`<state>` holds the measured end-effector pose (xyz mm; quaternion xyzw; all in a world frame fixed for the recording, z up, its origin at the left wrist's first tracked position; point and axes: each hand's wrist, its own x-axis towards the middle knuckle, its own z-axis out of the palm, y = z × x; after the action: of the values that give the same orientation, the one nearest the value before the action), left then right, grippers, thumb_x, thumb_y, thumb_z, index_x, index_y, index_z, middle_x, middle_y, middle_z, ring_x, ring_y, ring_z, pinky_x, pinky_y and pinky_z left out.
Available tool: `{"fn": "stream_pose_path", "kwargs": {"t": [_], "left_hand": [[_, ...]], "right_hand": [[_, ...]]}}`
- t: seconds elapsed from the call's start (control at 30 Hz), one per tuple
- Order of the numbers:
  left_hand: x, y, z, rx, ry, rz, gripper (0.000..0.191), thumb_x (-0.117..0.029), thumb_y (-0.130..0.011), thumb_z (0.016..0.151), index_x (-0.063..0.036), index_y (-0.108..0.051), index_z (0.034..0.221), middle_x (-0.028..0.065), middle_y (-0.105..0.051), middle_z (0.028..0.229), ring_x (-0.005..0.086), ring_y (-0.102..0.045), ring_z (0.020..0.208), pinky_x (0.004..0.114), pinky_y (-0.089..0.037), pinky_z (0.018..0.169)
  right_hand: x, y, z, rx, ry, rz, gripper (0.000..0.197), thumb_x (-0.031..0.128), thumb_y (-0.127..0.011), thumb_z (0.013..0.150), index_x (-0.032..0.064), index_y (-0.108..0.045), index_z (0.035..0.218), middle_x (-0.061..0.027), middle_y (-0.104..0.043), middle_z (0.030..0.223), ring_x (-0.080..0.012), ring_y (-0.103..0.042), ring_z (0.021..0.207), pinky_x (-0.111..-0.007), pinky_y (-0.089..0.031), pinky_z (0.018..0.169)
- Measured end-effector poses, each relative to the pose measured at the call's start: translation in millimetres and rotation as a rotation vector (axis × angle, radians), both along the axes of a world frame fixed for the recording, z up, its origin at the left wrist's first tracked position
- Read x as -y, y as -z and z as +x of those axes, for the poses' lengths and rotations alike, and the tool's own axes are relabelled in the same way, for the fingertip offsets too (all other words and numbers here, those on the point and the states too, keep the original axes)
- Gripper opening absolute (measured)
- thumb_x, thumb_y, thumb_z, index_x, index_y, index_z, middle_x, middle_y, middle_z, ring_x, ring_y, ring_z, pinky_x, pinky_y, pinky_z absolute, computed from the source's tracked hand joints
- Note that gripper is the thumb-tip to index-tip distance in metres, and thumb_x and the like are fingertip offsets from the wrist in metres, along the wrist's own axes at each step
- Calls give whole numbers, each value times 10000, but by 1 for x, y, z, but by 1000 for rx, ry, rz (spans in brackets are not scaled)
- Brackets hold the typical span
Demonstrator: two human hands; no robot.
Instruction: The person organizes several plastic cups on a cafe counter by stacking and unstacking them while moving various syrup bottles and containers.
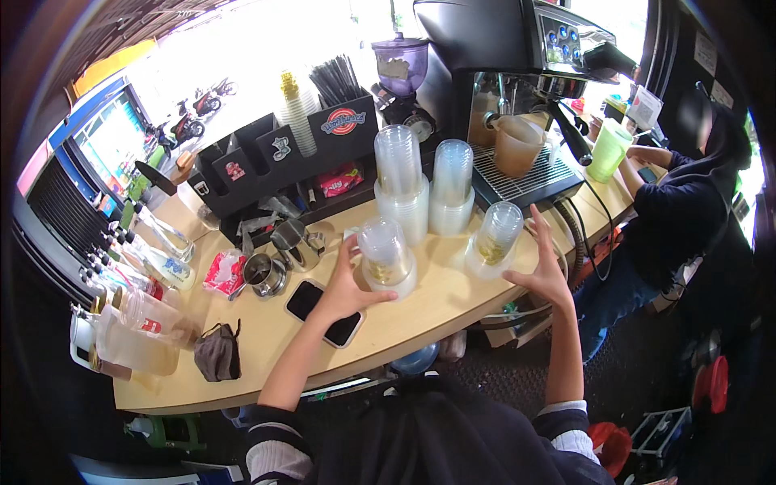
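Observation:
My left hand [354,290] is at the left side of a short stack of clear plastic cups [384,245] with gold print, set upside down in a translucent tub; its fingers are spread, and firm contact cannot be told. My right hand [544,270] is spread open just right of a similar cup stack [498,233], which leans in its own translucent tub [485,262]. Behind them rise two taller stacks, one on the left [397,176] and one on the right [451,185]. A smartphone [325,312] lies under my left forearm.
Steel pitchers [265,274], a red packet [225,273], a dark cloth mask [218,353] and plastic jugs [136,345] occupy the counter's left. A black organizer [267,157] with cups and straws stands behind. An espresso machine [521,176] is at the right, beside a person [679,188] near a green pitcher [609,148].

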<state>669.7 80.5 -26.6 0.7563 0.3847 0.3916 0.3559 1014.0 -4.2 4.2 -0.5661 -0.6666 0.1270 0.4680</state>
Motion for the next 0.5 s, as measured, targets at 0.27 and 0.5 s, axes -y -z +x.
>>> {"fn": "stream_pose_path", "kwargs": {"t": [0.27,0.5], "left_hand": [[2,14,30,47,20,-92,963,-246,-868,544,0,-298,1281,183,-504,1208,266,-543,1082,378,-427,953],[-3,34,76,161,122,-12,946,-253,-864,543,15,-327,1274,187,-511,1203,268,-534,1098,366,-428,940]], "right_hand": [[-18,-53,-10,-43,-18,-23,713,110,-698,574,62,-432,1234,-176,-437,1242,-291,-428,1166,-398,-332,995],[-23,-68,-50,289,-48,334,733,211,-728,619,36,-417,1259,-165,-442,1263,-350,-436,1171,-424,-336,995]]}}
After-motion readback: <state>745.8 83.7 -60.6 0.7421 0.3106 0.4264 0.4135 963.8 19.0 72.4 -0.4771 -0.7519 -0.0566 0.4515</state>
